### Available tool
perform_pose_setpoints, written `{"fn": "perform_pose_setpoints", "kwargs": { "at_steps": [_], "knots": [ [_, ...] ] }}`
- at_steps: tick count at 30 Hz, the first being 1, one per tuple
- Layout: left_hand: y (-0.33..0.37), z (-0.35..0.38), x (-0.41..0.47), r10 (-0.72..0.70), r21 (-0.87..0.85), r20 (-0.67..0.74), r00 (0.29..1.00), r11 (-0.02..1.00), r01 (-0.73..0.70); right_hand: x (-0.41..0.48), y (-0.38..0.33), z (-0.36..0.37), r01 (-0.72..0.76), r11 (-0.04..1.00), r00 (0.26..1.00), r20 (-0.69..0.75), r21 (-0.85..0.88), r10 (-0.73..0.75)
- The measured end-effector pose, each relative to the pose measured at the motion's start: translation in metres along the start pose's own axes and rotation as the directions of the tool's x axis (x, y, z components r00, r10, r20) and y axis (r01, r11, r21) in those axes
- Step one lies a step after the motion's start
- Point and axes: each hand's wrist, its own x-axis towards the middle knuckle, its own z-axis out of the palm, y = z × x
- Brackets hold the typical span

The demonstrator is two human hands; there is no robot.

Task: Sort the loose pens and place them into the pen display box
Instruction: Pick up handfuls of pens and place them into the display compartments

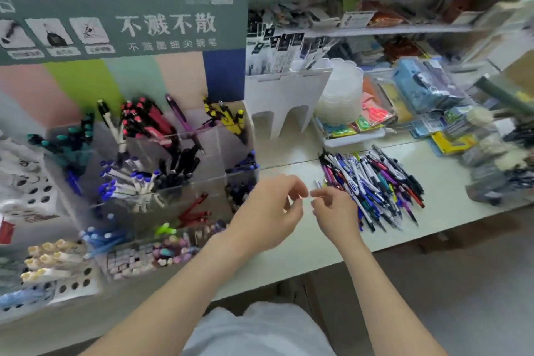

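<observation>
While hovering beside the pen pile (pixel 372 185), right hand (pixel 335 211) pinches a thin white pen (pixel 317 183); left hand (pixel 268 208) curled, grip unclear. Pens look light, stiff, slick: grab mid-barrel.

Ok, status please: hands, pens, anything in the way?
Right hand pinches white pen; left hand curled beside it, grip unclear. Pile lies right of box. Way to box clear.

We found the pen display box (pixel 215 150) to be clear, glossy plastic with a matt printed card backboard (pixel 173 0). The loose pens (pixel 372 185) showed smooth, shiny plastic barrels. The counter (pixel 450 182) was smooth with a faint sheen.
</observation>
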Motion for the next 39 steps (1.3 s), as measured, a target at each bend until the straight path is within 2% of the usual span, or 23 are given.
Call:
{"fn": "perform_pose_setpoints", "kwargs": {
  "at_steps": [3,6,10,14,21,22,24,27,29,31,36,39],
  "knots": [
    [-0.012,0.043,0.034,-0.074,0.096,0.129,0.989,0.993,0.061,0.026,0.058,-0.017,-0.109,0.967,0.991,0.045,-0.229,0.123],
    [-0.024,0.087,0.070,-0.239,0.175,0.220,0.946,0.963,0.203,0.046,0.109,-0.028,-0.136,0.903,0.981,0.073,-0.408,0.181],
    [-0.044,0.139,0.109,-0.459,0.281,0.327,0.826,0.882,0.379,0.066,0.145,-0.026,-0.074,0.854,0.973,0.149,-0.516,0.174],
    [-0.061,0.175,0.138,-0.529,0.357,0.362,0.767,0.839,0.410,0.082,0.163,-0.013,0.028,0.862,0.979,0.188,-0.506,0.079],
    [-0.093,0.190,0.188,-0.523,0.457,0.252,0.814,0.806,0.376,0.094,0.170,0.000,0.163,0.954,0.972,0.209,-0.253,-0.111],
    [-0.098,0.191,0.194,-0.513,0.476,0.250,0.821,0.804,0.356,0.094,0.171,0.002,0.209,0.942,0.969,0.186,-0.262,-0.164],
    [-0.104,0.192,0.208,-0.496,0.525,0.246,0.833,0.791,0.316,0.092,0.174,0.001,0.238,0.889,0.971,0.119,-0.391,-0.207],
    [-0.105,0.192,0.234,-0.455,0.564,0.254,0.854,0.786,0.252,0.094,0.175,0.002,0.143,0.829,0.989,0.047,-0.541,-0.140],
    [-0.108,0.193,0.252,-0.426,0.577,0.303,0.853,0.794,0.191,0.097,0.172,0.007,0.148,0.780,0.988,0.048,-0.608,-0.149],
    [-0.112,0.194,0.265,-0.396,0.607,0.359,0.845,0.787,0.111,0.104,0.170,0.015,0.192,0.773,0.979,0.067,-0.604,-0.191],
    [-0.127,0.191,0.270,-0.298,0.595,0.410,0.862,0.804,-0.006,0.116,0.166,0.019,0.321,0.838,0.947,0.160,-0.441,-0.278],
    [-0.131,0.192,0.259,-0.272,0.569,0.395,0.878,0.822,-0.001,0.108,0.158,0.003,0.258,0.825,0.966,0.143,-0.502,-0.216]
  ]
}}
